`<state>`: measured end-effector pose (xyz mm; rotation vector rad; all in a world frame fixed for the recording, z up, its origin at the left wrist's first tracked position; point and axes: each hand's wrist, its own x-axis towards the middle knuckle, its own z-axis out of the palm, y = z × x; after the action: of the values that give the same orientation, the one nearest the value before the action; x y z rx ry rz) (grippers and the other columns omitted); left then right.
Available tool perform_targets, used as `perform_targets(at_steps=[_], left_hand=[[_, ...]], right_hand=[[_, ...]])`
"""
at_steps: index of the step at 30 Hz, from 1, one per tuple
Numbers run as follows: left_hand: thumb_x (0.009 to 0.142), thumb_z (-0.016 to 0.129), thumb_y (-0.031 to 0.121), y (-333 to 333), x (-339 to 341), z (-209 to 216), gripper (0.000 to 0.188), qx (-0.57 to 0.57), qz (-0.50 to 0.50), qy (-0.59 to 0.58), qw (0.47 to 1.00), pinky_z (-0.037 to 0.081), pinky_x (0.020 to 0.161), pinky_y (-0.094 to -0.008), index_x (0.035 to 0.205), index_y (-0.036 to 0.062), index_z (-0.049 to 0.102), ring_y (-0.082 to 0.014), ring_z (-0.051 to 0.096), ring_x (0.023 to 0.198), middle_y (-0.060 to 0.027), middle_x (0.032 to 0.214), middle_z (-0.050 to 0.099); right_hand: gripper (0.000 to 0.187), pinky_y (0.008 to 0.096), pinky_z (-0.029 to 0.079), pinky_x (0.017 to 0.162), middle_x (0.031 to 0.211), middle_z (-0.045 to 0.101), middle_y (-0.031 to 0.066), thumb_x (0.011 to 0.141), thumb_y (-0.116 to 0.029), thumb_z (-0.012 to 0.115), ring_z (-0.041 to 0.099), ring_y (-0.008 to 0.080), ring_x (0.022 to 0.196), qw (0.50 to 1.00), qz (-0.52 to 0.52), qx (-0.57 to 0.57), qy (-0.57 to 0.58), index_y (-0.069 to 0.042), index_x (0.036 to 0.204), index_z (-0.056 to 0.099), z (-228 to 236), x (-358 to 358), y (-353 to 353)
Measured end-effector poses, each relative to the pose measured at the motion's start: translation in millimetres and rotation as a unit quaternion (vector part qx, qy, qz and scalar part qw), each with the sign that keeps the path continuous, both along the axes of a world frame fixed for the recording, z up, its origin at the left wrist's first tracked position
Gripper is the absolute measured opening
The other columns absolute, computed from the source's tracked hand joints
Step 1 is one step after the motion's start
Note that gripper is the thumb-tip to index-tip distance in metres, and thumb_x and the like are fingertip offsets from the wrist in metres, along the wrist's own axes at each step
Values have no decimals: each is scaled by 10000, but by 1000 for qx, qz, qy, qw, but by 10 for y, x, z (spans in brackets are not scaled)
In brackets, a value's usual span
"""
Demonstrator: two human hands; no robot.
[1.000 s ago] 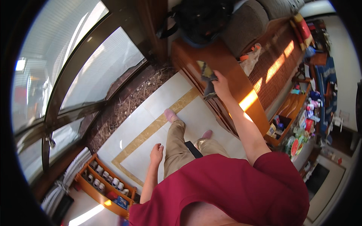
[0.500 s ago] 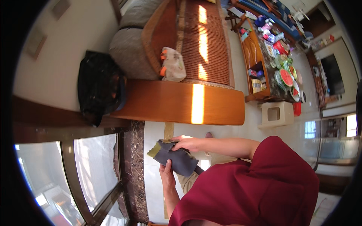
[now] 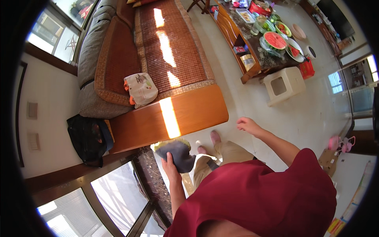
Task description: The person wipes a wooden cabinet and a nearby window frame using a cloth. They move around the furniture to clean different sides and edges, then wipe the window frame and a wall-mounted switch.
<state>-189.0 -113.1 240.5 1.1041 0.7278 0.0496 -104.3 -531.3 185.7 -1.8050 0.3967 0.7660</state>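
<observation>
My left hand grips a dark grey cloth piece with a fuzzy yellow-green edge, its thumb pressed on the near face. The cloth is held low beside the end of the wooden sofa arm; my fingers behind it are hidden. Away to the right, my right hand hovers above the pale floor with nothing in it. Its fingers are loosely bent and a little apart.
A cream drawstring bag lies on the mat-covered sofa. A black bag sits by the wall. A white plastic stool stands before the low table with cut watermelon. Glass panes are at lower left.
My right hand has let go of the cloth piece and swung away to the right. My left hand still holds the cloth. The view has turned, shifting the sofa left.
</observation>
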Motion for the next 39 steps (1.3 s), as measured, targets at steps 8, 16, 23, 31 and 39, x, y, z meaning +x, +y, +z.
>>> perform_targets(at_steps=[8, 16, 23, 31, 39], left_hand=[[1061, 578, 141, -144, 647, -355, 338, 84, -56, -6, 995, 523, 993, -361, 1374, 19, 542, -217, 655, 1120, -111, 1271, 652], [1056, 563, 104, -585, 1075, -720, 387, 91, -29, 13, 995, 515, 1031, -373, 1434, 39, 506, -230, 647, 1163, -109, 1297, 647], [1048, 518, 20, -1276, 1468, -1705, 398, 154, 4, 144, 977, 531, 1018, -407, 1444, 63, 500, -267, 653, 1160, -113, 1312, 649], [1055, 550, 84, -1861, 1727, -1844, 315, 123, 76, 194, 970, 562, 936, -420, 1369, 60, 548, -267, 676, 1081, -110, 1216, 673], [1066, 539, 143, -1872, 2307, -1641, 286, 129, 202, 156, 958, 554, 897, -406, 1320, 28, 598, -237, 672, 994, -101, 1148, 677]], right_hand=[[240, 295, 541, 750, 987, 732, 79, 972, -172, 615, 702, 148, 867, 988, -140, 22, 55, -14, 1144, 668, 9, -1119, -883], [265, 299, 536, 694, 943, 724, 56, 948, -217, 640, 702, 154, 833, 981, -141, -30, 127, -24, 1127, 672, -372, -1212, -1930], [223, 324, 543, 726, 898, 728, 74, 921, -179, 670, 692, 163, 806, 982, -152, -99, 55, -12, 1068, 694, -554, -649, -3317], [243, 324, 550, 762, 892, 736, 86, 937, -175, 680, 691, 164, 811, 985, -92, -144, -30, -3, 1109, 690, -557, 692, -4422], [328, 386, 554, 878, 1067, 744, 151, 961, -233, 656, 714, 279, 991, 975, 156, -135, -78, -15, 1205, 674, -260, 2758, -3589]])
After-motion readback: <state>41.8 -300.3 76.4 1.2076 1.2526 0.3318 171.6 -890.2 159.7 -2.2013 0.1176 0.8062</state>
